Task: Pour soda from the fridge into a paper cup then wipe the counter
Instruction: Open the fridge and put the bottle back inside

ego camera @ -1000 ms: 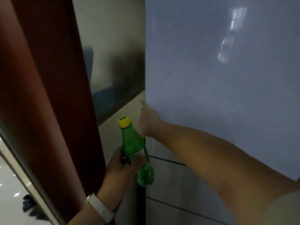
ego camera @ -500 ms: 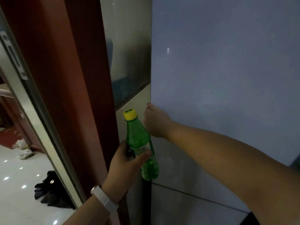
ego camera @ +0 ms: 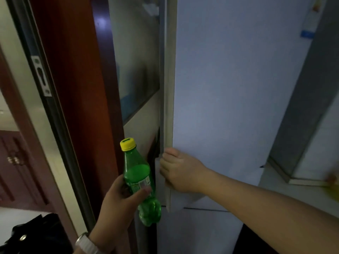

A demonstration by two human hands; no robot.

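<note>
**Hands split between bottle and fridge door**

In the head view, the hands are working apart. The left hand (ego camera: 119, 202) is wrapping its fingers and thumb round the lower body of the green soda bottle (ego camera: 137, 173). It is holding the bottle nearly upright, with the yellow cap (ego camera: 128, 143) on top, just left of the fridge door (ego camera: 229, 88). The right hand (ego camera: 180, 171) is reaching across from the right on a nearly straight forearm. Its fingers are curling over the door's left edge, near the door's lower corner.

A second ago that edge was showing only as a thin seam under the knuckles. Now its pale thickness is facing the camera, so the door is probably standing a little ajar. I cannot tell whether it is swinging open or shut.

The soda is out of the fridge and in hand. No paper cup is showing, so pouring and wiping are likely still waiting.

A white watch (ego camera: 86, 243) is sitting on the left wrist.
</note>
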